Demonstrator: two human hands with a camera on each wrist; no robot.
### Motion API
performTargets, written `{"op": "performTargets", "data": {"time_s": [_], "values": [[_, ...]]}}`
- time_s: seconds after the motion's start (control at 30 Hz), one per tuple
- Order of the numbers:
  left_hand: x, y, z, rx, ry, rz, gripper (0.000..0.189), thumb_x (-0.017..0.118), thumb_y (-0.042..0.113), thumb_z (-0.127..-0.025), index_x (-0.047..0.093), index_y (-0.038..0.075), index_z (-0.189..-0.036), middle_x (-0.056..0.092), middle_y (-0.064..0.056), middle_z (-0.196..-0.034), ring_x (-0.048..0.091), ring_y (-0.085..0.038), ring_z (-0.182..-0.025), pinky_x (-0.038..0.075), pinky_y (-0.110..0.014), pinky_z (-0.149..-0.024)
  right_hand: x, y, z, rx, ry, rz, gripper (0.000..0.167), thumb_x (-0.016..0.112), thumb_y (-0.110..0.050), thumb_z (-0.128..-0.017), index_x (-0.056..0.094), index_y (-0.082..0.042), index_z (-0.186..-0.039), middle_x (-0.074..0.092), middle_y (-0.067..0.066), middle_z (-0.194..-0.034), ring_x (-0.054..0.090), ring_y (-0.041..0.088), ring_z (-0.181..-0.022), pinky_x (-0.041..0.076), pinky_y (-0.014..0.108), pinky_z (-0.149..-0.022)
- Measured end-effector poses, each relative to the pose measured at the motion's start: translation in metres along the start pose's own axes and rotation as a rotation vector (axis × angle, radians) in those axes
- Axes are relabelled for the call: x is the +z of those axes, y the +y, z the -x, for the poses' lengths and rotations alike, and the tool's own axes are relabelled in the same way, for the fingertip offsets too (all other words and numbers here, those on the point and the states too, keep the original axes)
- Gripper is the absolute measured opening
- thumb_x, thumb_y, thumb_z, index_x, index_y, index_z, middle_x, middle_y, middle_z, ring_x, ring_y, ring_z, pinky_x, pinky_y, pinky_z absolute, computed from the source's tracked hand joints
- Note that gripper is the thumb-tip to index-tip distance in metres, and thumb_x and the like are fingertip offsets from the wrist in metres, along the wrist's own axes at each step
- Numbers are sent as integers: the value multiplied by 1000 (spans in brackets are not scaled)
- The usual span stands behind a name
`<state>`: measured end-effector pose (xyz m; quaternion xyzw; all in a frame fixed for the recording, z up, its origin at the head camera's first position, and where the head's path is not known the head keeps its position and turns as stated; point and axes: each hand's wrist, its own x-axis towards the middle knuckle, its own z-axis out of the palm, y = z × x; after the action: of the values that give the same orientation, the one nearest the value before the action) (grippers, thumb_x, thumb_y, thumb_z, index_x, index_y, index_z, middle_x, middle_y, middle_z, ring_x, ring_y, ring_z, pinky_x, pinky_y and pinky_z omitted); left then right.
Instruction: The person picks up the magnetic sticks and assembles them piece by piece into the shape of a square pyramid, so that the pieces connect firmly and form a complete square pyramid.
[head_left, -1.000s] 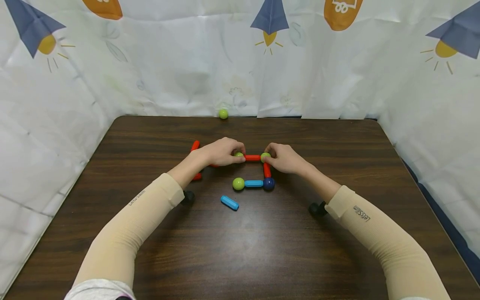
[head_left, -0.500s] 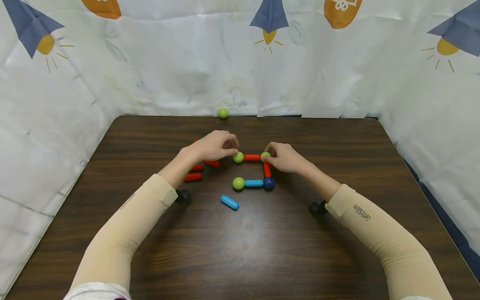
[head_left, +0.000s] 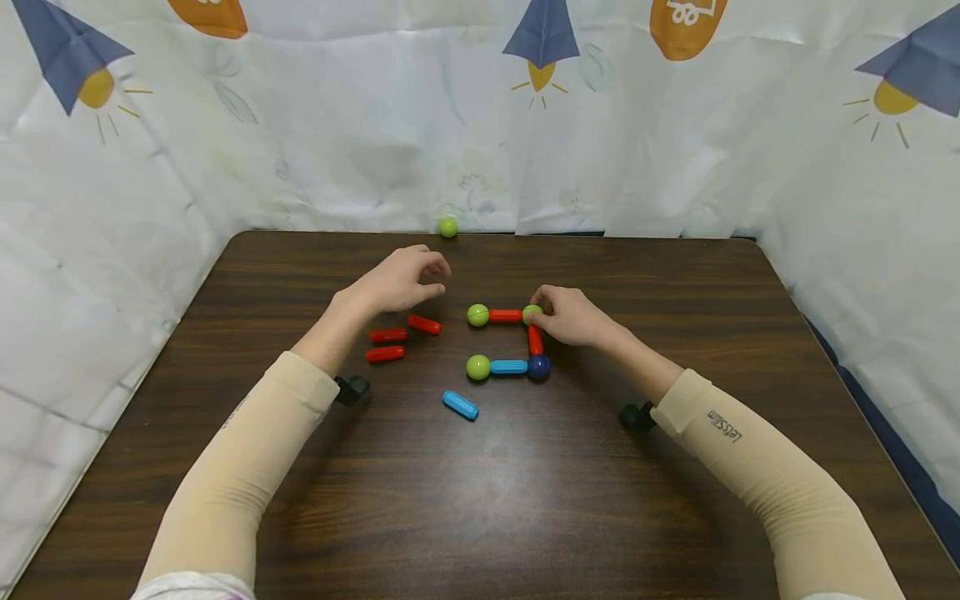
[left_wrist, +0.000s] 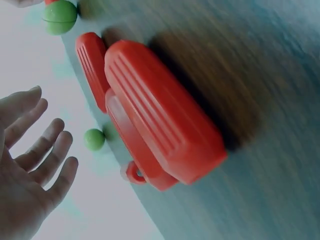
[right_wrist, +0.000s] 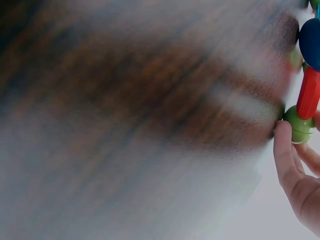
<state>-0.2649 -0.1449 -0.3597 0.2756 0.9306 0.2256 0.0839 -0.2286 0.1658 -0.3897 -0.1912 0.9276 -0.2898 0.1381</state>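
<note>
My right hand (head_left: 573, 318) pinches a green ball (head_left: 532, 312) at the far right corner of a joined ball-and-rod figure. From that ball a red rod (head_left: 505, 316) runs left to another green ball (head_left: 477, 315). A second red rod (head_left: 535, 340) comes toward me to a dark blue ball (head_left: 538, 367), from which a light blue rod (head_left: 509, 367) leads to a green ball (head_left: 477, 367). My left hand (head_left: 399, 282) is raised left of the figure, fingers loosely spread and holding nothing. Beneath its wrist lie loose red rods (left_wrist: 162, 112).
A loose light blue rod (head_left: 460, 405) lies nearer me than the figure. One green ball (head_left: 447, 227) sits at the table's (head_left: 480, 517) far edge, before a white curtain (head_left: 420, 125). A red ring-like end (left_wrist: 133, 173) shows behind the red rods in the left wrist view.
My left hand has let go of the figure's far left green ball and moved left and away from me, uncovering the loose red rods. The right hand keeps its place on its ball.
</note>
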Motion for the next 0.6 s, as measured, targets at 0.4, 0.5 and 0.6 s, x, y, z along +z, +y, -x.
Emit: {"op": "performTargets", "data": {"time_s": [0.4,0.5,0.6], "values": [[3,-16,-1,-30,-30,-4,39,68,11,-100,61,3,-137,54,-18,-135,53,-39,-125,44,-52,-103,0,0,0,0,-1,1,33,62,-28,-104,63,-1,-124,69,9,-96,61,24,-81,50,39,-74],[4,-19,-3,-32,-39,-16,39,68,10,-99,62,3,-137,55,-19,-134,54,-38,-123,44,-51,-102,0,0,0,0,-4,2,33,62,-28,-104,63,-1,-124,68,9,-95,61,23,-80,50,39,-73],[4,-22,-3,-34,-41,-27,38,69,10,-99,63,3,-136,56,-18,-130,55,-37,-120,45,-51,-101,0,0,0,-2,-3,2,32,63,-28,-104,63,-1,-123,68,9,-95,61,23,-80,50,39,-73]]}}
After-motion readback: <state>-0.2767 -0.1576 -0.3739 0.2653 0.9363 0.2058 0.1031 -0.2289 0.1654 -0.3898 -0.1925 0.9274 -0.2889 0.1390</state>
